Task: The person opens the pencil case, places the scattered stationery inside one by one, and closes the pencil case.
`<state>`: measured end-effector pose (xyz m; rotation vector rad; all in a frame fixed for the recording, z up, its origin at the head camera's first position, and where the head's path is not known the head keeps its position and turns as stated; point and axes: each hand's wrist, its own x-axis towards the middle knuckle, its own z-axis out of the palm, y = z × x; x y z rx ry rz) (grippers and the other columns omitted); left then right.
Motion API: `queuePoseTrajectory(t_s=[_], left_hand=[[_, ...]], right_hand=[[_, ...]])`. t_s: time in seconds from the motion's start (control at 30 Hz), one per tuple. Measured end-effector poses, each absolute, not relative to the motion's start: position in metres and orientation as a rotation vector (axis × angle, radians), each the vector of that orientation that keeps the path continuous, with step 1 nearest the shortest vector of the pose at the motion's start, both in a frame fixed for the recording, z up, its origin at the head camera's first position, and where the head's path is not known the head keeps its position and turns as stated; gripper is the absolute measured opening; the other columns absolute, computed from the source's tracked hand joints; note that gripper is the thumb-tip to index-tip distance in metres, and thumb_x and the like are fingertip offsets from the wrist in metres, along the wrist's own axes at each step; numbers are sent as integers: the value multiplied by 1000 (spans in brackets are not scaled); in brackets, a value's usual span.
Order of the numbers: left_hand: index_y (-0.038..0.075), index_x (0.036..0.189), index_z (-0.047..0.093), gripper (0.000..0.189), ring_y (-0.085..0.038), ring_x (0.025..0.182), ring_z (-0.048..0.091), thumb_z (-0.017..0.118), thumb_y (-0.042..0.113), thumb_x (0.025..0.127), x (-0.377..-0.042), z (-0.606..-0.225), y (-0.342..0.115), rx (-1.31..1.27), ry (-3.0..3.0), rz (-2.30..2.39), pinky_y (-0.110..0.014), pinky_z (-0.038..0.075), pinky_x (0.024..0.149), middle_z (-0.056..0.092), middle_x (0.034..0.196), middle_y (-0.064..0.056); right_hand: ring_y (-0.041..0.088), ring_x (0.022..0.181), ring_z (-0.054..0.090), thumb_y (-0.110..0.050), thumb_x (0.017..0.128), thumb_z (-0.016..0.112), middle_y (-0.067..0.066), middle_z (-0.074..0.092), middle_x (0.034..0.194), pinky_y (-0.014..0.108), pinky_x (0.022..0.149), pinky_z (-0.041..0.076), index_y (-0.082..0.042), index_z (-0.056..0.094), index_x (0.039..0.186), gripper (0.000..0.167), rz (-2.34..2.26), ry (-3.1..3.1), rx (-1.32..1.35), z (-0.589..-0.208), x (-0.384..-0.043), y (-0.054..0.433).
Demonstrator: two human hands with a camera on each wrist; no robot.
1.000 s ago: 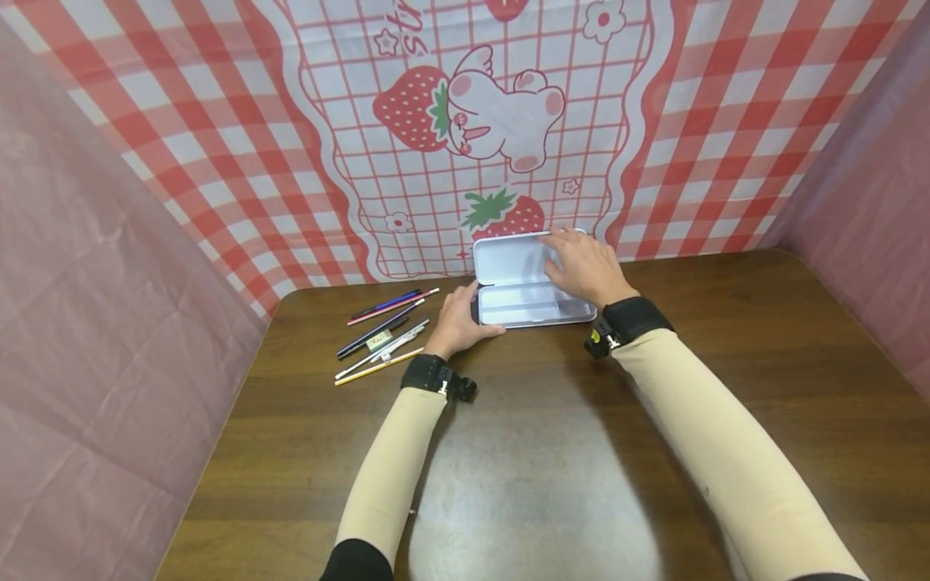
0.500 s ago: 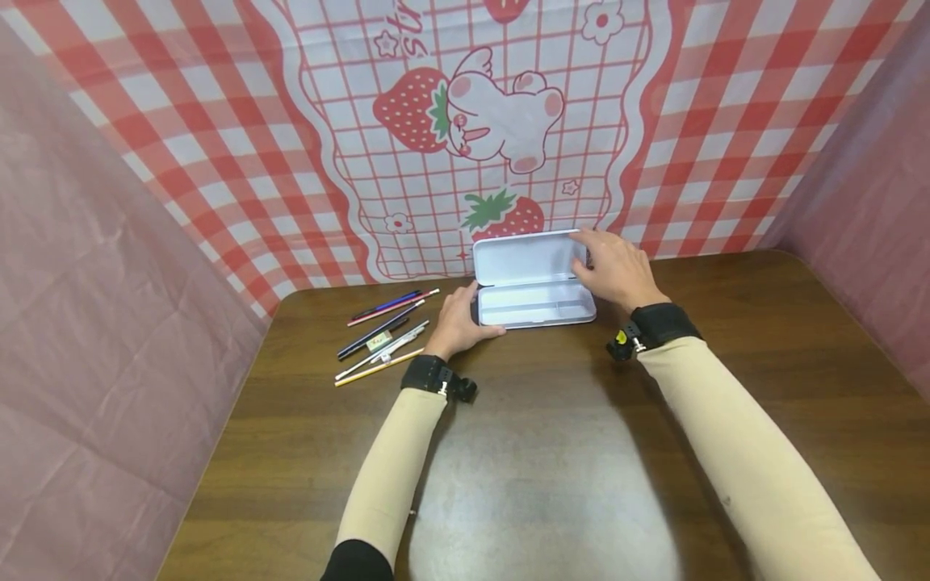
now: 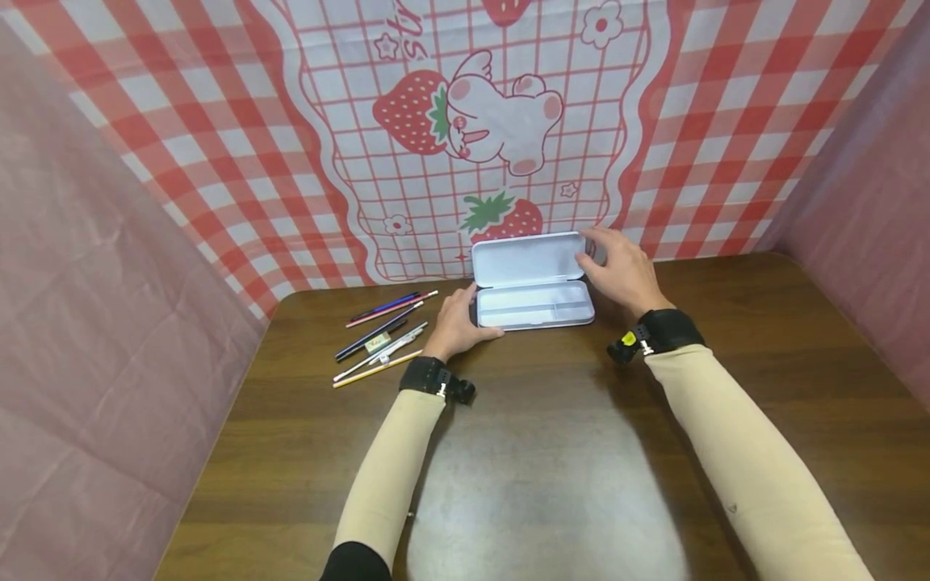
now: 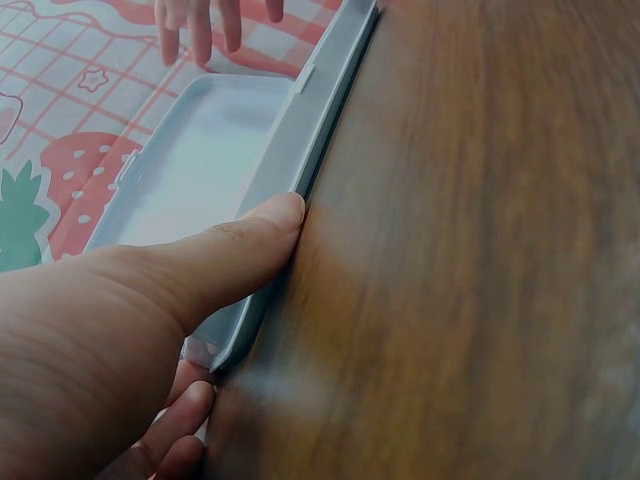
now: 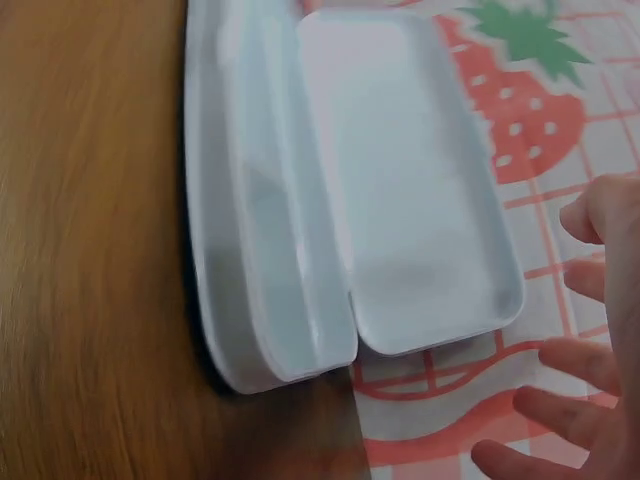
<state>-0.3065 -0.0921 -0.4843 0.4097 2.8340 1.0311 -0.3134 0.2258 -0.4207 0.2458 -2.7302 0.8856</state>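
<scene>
A white pencil case (image 3: pixel 536 305) stands at the back of the table with its lid (image 3: pixel 529 258) raised against the cloth behind. Dividers split its inside into compartments. My left hand (image 3: pixel 455 325) grips the left end of the case; in the left wrist view the thumb (image 4: pixel 245 245) lies along the front edge and the fingers curl round the corner. My right hand (image 3: pixel 621 270) is beside the right end of the lid. In the right wrist view its fingers (image 5: pixel 575 365) are spread, with a gap between them and the lid.
Left of the case lie several pens and pencils, among them a yellow pencil (image 3: pixel 374 370) and a blue pen (image 3: pixel 392 303), with a small eraser (image 3: pixel 377 343) between them. A red checked cloth (image 3: pixel 508 121) hangs behind the wooden table (image 3: pixel 530 452). Pink curtains (image 3: pixel 109 323) flank it.
My right hand has moved right, from over the raised lid to beside its right end, uncovering the lid and right compartment. The left hand has stayed on the case.
</scene>
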Motion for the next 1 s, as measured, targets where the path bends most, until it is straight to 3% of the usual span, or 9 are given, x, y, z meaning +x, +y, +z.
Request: queuePoseTrajectory(t_s=[0.2, 0.33, 0.4, 0.5, 0.57, 0.63, 1.0], left_hand=[[5, 177, 31, 112, -41, 161, 44, 95, 38, 91, -306, -484, -92, 421, 2835, 1041, -53, 38, 137, 48, 172, -21], [5, 177, 30, 113, -41, 161, 43, 95, 37, 90, -306, -483, -92, 422, 2828, 1054, -54, 38, 137, 48, 173, -21], [6, 177, 30, 113, -41, 162, 43, 95, 37, 90, -306, -483, -92, 417, 2827, 1050, -54, 38, 137, 48, 173, -21], [6, 178, 29, 113, -40, 163, 42, 95, 38, 91, -305, -483, -93, 404, 2827, 1041, -54, 38, 137, 46, 175, -21], [6, 177, 30, 113, -40, 163, 42, 95, 38, 91, -305, -483, -93, 401, 2829, 1036, -54, 38, 137, 46, 175, -21], [6, 177, 30, 112, -41, 163, 42, 95, 38, 91, -305, -482, -93, 402, 2830, 1037, -54, 38, 137, 46, 175, -21], [7, 177, 31, 114, -41, 160, 45, 96, 38, 90, -308, -485, -93, 418, 2834, 1038, -53, 40, 136, 49, 172, -21]], right_hand=[[48, 163, 47, -40, 113, 62, 22, 46, 178, 70, 133, 37, -20, 46, 173, 65, 1244, -2626, 125, -417, -312, 227], [50, 163, 47, -44, 115, 58, 25, 45, 178, 69, 131, 41, -22, 42, 175, 66, 1413, -2563, 67, -419, -313, 230], [48, 160, 51, -45, 116, 56, 25, 46, 177, 62, 123, 52, -23, 41, 176, 66, 1438, -2572, 46, -422, -313, 232], [46, 152, 58, -46, 116, 54, 25, 46, 177, 43, 99, 66, -22, 39, 177, 66, 1507, -2579, 9, -429, -312, 234], [44, 147, 59, -46, 117, 53, 23, 45, 178, 29, 82, 65, -22, 37, 177, 67, 1574, -2580, -30, -433, -311, 236], [44, 146, 59, -48, 117, 51, 23, 45, 177, 24, 76, 64, -23, 35, 178, 68, 1638, -2578, -66, -438, -311, 237], [53, 154, 53, -55, 118, 39, 27, 32, 183, 29, 77, 69, -19, 21, 182, 75, 2007, -2586, -134, -446, -308, 247]])
